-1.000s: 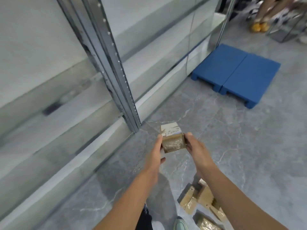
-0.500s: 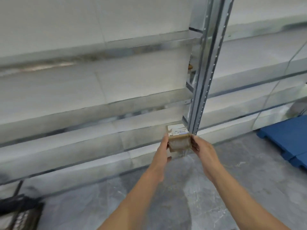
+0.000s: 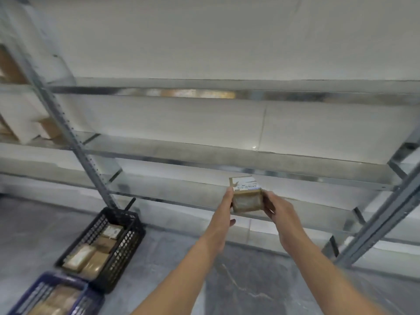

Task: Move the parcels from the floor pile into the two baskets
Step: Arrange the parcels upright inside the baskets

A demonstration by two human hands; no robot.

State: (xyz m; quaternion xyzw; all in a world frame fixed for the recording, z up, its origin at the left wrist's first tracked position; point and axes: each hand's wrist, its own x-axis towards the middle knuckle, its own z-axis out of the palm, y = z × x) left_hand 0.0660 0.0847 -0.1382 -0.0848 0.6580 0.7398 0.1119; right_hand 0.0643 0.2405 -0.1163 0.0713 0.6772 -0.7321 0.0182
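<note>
**Parcel held in front of the shelving, baskets down to the left**

Across the whole upper view runs a metal shelving unit (image 3: pixel 227 155), its pale shelves stacked one above another and its perforated uprights slanting at the left and right edges. The long bay between the uprights shows bare boards; on the far left, beyond the left upright, brown cartons (image 3: pixel 48 128) sit blurred on a shelf. Below the lowest shelf edge lies grey marbled floor (image 3: pixel 250 287), open between the two forearms and out to the right upright's foot.

At lower left a black plastic basket (image 3: pixel 127 242) stands on the floor just beside the foot of the left upright, with several brown parcels (image 3: pixel 91 258) lying flat inside, below the rim. Touching or nearly touching its near corner is a blue basket (image 3: pixel 75 283), cut off by the bottom edge of the view and also holding brown parcels, which are blurred. A wide strip of bare floor separates both baskets from the arms.

Both hands are raised in front of the lowest shelf edge. The left hand (image 3: pixel 223 214) and right hand (image 3: pixel 278 212) clamp a small brown cardboard parcel (image 3: pixel 246 198) between them, fingers pressed to its opposite sides, its white barcoded label (image 3: pixel 246 185) facing up. The parcel is in the air, well to the right of both baskets.
</note>
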